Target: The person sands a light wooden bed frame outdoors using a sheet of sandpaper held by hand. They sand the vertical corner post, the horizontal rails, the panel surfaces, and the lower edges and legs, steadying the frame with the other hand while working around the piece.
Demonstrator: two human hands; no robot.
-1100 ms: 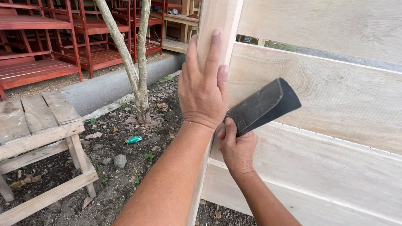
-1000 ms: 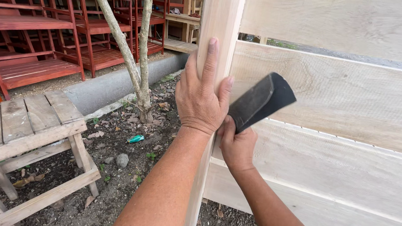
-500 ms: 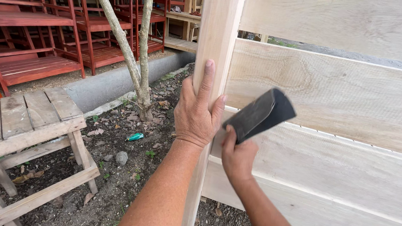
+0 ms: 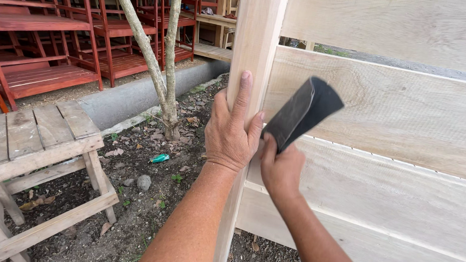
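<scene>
Both hands and sandpaper lower on the post.

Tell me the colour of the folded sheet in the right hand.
Dark grey to black sheet, seen in the head view.

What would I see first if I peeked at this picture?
First, the two hands in the middle: the left hand lies flat on a tall pale wooden post, and the right hand beside it holds a folded dark sheet of sandpaper against the pale boards. On the far left stand red wooden racks, with a thin tree trunk in the dirt before them.
</scene>
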